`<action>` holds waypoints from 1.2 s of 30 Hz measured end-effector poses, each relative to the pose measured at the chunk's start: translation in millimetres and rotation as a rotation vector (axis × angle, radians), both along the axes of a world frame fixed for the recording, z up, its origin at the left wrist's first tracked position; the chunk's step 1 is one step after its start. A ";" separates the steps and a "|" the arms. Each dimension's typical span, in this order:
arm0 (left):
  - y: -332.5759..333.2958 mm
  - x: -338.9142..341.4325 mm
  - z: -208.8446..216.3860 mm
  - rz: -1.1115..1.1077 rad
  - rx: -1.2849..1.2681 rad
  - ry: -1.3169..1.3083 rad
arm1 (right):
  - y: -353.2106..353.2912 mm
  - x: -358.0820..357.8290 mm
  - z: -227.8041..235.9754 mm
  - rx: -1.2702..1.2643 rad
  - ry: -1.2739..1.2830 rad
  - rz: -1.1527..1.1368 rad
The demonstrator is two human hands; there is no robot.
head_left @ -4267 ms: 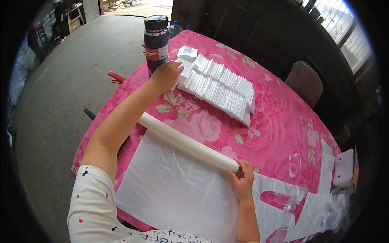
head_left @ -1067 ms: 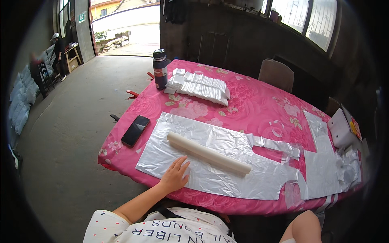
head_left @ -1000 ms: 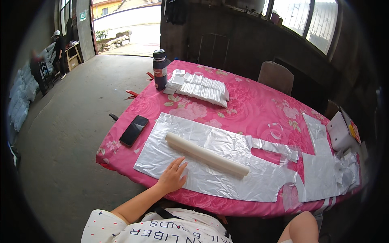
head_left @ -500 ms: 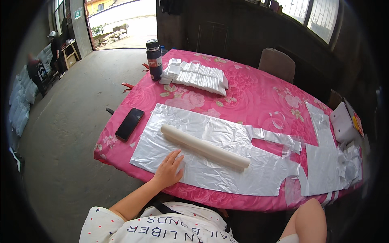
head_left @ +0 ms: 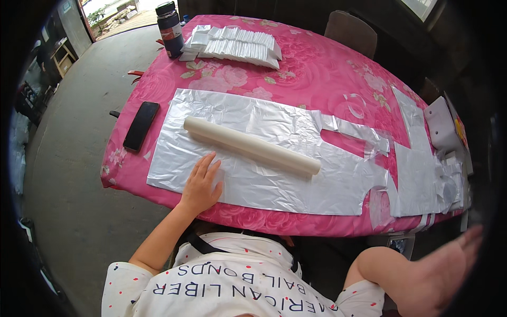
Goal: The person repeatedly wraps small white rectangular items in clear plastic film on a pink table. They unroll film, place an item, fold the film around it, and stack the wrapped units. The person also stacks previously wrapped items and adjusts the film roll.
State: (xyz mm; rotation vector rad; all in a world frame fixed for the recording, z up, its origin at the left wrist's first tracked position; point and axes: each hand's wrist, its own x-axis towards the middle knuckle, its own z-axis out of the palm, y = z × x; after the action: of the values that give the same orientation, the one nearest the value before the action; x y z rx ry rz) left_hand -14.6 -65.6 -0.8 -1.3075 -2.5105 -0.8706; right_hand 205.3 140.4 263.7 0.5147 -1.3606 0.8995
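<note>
A silvery-white plastic carrier bag (head_left: 264, 190) lies flat on the table, its cut-out handle end toward the right. Across it rests a long cream-coloured tube (head_left: 252, 146), slanting down to the right. My left hand (head_left: 202, 184) lies on the near left part of the bag with fingers stretched, just short of the tube and not touching it. Out past the table's near right edge, my right hand (head_left: 446, 269) is raised, blurred, with its fingers extended and no object visible in it.
A pink floral cloth (head_left: 311, 79) covers the table. On it are a black phone (head_left: 141, 127), a dark flask (head_left: 169, 33), a stack of folded white plastic bags (head_left: 237, 45) and more flat plastic (head_left: 417, 179) at the right. A chair (head_left: 351, 34) stands behind.
My right hand has come into view at the lower right, swinging out to the side. The view has tilted down. My left hand, the bag and the tube stay as they were.
</note>
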 end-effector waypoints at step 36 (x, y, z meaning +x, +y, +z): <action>125.8 36.0 27.0 -0.625 -0.173 -0.113 | 160.9 4.8 -249.5 0.563 -1.563 -0.513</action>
State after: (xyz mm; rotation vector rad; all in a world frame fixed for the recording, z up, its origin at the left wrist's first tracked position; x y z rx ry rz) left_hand 21.4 60.2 26.2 -2.2221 -2.3118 -0.8583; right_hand 210.1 301.4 14.2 -0.3025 -3.0170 0.3535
